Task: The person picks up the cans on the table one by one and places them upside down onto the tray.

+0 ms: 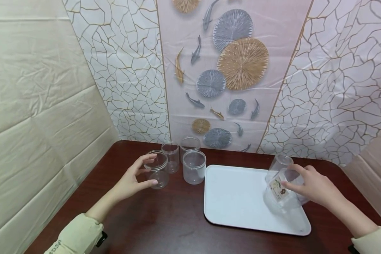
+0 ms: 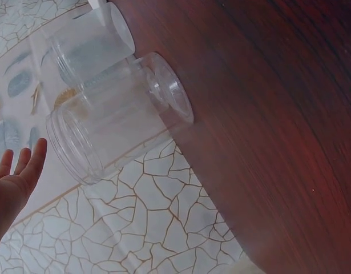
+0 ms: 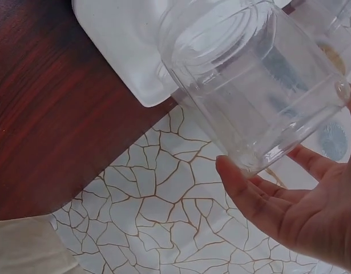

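My left hand point(image 1: 130, 180) reaches around a clear jar point(image 1: 160, 179) on the table, thumb and fingers spread apart. In the left wrist view a gap shows between the fingertips and the jar's rim. My right hand point(image 1: 315, 186) holds a clear plastic jar with a printed label point(image 1: 278, 189) over the right end of the white tray point(image 1: 235, 201). This jar is tilted, its wide end toward the tray; in the right wrist view fingers point(image 3: 243, 188) lie against its other end. Whether it touches the tray I cannot tell.
Behind the left jar stand a narrow clear jar point(image 1: 170, 158) and a wider one point(image 1: 190, 143). A frosted-looking jar point(image 1: 194, 169) is beside the tray's left edge. Another clear jar point(image 1: 279, 163) stands at the tray's back right. A patterned cloth point(image 1: 139, 88) hangs behind the table.
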`<state>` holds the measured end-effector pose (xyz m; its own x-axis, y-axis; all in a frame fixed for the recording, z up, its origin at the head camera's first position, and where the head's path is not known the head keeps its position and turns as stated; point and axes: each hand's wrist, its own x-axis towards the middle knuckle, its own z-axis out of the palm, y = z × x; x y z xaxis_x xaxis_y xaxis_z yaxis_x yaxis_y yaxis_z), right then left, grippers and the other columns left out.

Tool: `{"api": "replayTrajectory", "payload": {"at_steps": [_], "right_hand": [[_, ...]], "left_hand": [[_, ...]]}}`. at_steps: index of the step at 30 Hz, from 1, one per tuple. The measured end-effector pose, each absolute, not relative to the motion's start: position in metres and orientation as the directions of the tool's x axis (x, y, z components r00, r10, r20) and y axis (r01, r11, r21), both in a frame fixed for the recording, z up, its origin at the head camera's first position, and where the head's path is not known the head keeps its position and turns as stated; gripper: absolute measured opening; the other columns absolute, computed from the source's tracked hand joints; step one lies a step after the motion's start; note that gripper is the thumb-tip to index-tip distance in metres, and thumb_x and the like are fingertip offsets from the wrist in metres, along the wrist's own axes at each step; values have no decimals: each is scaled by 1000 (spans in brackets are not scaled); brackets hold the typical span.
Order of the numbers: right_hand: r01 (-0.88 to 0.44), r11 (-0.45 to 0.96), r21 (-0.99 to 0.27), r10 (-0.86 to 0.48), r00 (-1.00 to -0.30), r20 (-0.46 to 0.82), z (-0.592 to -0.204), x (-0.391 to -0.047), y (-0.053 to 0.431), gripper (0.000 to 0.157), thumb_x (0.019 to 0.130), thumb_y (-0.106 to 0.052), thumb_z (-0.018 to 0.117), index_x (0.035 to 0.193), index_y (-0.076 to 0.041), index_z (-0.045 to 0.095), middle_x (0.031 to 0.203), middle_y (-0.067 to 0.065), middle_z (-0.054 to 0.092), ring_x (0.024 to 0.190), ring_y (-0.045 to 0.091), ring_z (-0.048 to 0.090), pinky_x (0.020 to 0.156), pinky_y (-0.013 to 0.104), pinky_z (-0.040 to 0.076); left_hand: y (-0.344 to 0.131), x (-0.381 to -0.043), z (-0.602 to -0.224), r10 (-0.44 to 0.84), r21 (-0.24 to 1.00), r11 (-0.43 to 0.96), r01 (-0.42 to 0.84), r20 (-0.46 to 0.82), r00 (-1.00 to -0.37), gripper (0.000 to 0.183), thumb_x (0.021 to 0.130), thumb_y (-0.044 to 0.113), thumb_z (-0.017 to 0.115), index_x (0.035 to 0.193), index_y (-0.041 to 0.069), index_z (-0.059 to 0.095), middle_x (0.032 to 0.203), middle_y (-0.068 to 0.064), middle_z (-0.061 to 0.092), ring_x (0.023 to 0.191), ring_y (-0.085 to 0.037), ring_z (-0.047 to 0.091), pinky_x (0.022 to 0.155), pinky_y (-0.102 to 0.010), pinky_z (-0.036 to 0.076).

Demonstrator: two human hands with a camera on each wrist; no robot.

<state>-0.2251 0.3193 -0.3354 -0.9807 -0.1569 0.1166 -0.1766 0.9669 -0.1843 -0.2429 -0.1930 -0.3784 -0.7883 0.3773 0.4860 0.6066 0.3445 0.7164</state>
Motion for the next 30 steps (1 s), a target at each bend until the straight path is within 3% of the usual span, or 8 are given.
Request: {"api": "replayTrajectory", "payload": {"at_steps": [11,16,24,30], "right_hand": [[-161,978,-135,-153,-986,65,-343,-225,312,69,80,-53,65,124,-3,52,96,29,52,64,31,57,52,47,46],[-156,981,-115,-152,-987,45,-344,-223,311,74,79,-54,66,126,1,50,94,29,51,62,28,55,49,43,44],[-151,983,-107,-150,-988,22,-346,-222,308,77,79,-54,65,127,4,49,92,29,50,60,26,52,46,39,43],[-142,986,-87,-142,-990,7,-345,-223,309,80,78,-57,65,127,3,49,101,38,48,67,37,58,50,47,46]], "left_hand": [[-195,-243,-381,376,713,360,601,479,-793,70,77,5,76,137,7,40,136,-6,46,120,1,43,94,-39,50],[-197,-244,-382,379,712,357,604,481,-791,69,77,5,76,137,7,40,138,-5,44,121,1,43,94,-36,50],[-200,-244,-385,375,718,358,598,476,-796,69,78,6,75,137,8,40,139,-8,44,122,4,42,94,-40,50],[-201,-244,-385,375,716,359,599,477,-795,69,78,6,75,137,6,40,139,-5,44,122,3,43,94,-43,49]]}}
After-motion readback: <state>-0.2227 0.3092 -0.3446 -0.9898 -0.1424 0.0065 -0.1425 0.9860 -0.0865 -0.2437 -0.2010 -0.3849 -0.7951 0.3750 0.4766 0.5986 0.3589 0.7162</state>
